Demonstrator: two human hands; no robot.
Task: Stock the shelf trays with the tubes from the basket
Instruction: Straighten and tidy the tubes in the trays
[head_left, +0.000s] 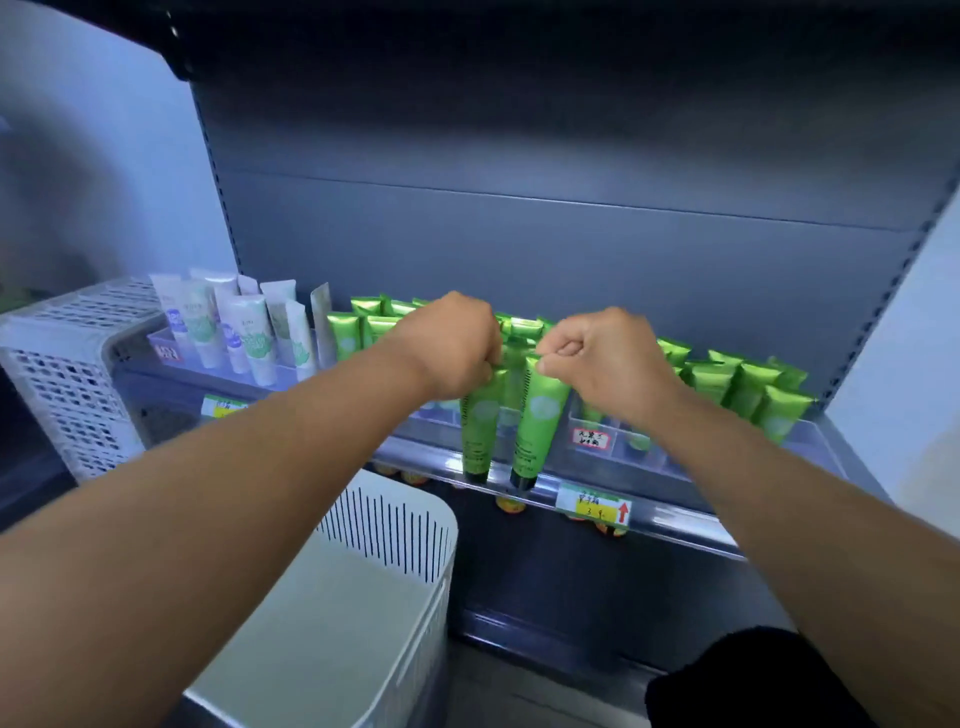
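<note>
My left hand (452, 345) pinches the crimped top of a green tube (480, 426) that hangs cap-down in front of the shelf's clear trays (810, 441). Just to its right, my right hand (602, 358) pinches the top of a second green tube (537, 421), held the same way. Both tubes hang side by side, their black caps level with the shelf's front rail. Rows of matching green tubes (748, 387) stand in the trays behind and to the right. The white slotted basket (363, 582) sits below my left forearm; its inside looks bare where visible.
White tubes (244, 332) fill a tray at the shelf's left end. A white perforated crate (67, 374) stands to the left. Yellow price tags (595, 506) hang on the front rail. Orange-capped goods show on the shelf below. A dark back panel rises behind.
</note>
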